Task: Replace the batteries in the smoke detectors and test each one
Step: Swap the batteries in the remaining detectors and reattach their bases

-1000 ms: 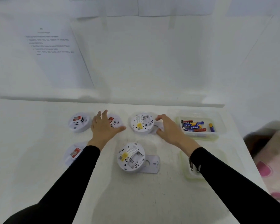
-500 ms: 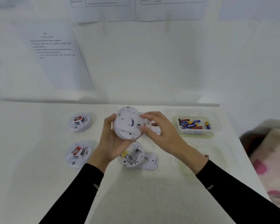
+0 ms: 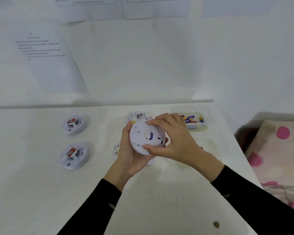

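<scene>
The left hand (image 3: 131,155) is cradling a white smoke detector (image 3: 147,135) from beneath, above the worktop (image 3: 41,184), its back plate facing the camera. The right hand (image 3: 173,141) is gripping the same disc: fingers (image 3: 159,122) curling over the top rim, thumb (image 3: 148,147) pressing the lower edge. 2 more detectors (image 3: 74,125) are sitting well to the left, and a clear tray (image 3: 205,127) of batteries (image 3: 190,118) is lying just beyond the right hand.

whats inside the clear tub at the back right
Loose blue, red and yellow batteries lie in the clear tub. The right hand hides its left end, so no full count.
</scene>
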